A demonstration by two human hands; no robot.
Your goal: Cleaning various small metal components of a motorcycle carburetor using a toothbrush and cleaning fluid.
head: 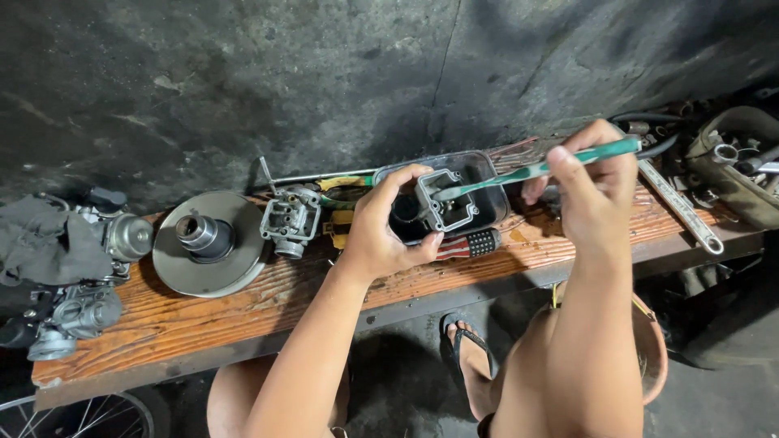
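Two hands are at work over the wooden bench (243, 316), one head view only. Left hand (381, 231) is clamped on a small grey metal float bowl (448, 199), thumb on its near edge and fingers (402, 177) curled over the far-left corner, open side tilted up toward the camera. Right hand (592, 182) is closed around a green toothbrush (540, 169), gripping the handle end. The brush's long axis runs right-to-left, slightly downward, bristle head sitting at the bowl's rim on its right side, so the bowl lies left of and a bit nearer than the right hand. The bowl is held just above a dark plastic tray (487, 215) that sits mid-bench. A striped-handle screwdriver (471, 243) lies just near of the tray, under the left thumb. Left of that hand: a carburetor body (290, 217), then a round pulley disc (207, 243), both well apart from the brush. Far left holds more carburetor parts (81, 312) and a grey rag (49, 243). Right: a long wrench (682, 209) angled toward the bench's near edge, close behind the right hand. Open room is mostly the bare wood near-left of the left forearm; the concrete wall (324, 81) closes the far side.
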